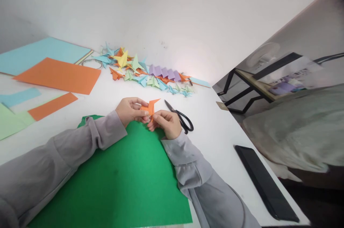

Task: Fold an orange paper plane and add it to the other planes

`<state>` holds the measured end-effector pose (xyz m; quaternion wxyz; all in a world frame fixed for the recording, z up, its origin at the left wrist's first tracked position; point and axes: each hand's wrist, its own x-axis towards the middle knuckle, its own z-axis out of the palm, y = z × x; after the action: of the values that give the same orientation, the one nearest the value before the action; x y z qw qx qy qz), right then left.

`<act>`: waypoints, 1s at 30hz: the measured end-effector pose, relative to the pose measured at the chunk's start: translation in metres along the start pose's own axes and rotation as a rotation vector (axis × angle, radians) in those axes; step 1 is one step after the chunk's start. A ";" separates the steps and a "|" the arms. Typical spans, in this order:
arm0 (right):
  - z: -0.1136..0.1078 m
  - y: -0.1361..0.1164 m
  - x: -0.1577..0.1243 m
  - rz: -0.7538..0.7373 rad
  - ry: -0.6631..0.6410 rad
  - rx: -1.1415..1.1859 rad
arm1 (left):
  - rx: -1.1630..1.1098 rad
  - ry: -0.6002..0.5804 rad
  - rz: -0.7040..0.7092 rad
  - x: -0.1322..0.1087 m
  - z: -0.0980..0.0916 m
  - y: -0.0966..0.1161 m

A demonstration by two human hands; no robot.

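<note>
A small folded orange paper figure [150, 106] is pinched between both hands above the far edge of a large green sheet [126, 181]. My left hand [130, 110] grips its left side with closed fingers. My right hand [165, 123] holds its lower right part, fingers curled. Both arms wear grey sleeves and rest on the green sheet and the white table [215, 131].
Black scissors [181, 117] lie just right of my right hand. A heap of several coloured folded paper figures [145, 70] sits by the wall. Orange [59, 76], blue [40, 54] and light green [10, 120] sheets lie at the left. A black phone [264, 181] lies near the right edge.
</note>
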<state>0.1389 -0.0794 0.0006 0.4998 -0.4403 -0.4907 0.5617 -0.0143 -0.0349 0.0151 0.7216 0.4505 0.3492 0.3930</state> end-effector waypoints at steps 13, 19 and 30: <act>0.004 0.000 0.001 -0.054 0.025 -0.106 | 0.068 -0.010 0.059 0.001 0.001 -0.003; 0.000 0.004 0.004 0.002 -0.024 -0.038 | 0.043 0.003 0.011 0.000 0.001 0.001; -0.002 0.002 0.006 0.104 -0.075 0.063 | 0.072 0.044 0.003 0.001 -0.002 0.000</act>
<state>0.1401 -0.0730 -0.0017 0.4649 -0.4277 -0.4675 0.6184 -0.0150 -0.0333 0.0143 0.6965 0.4678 0.3784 0.3910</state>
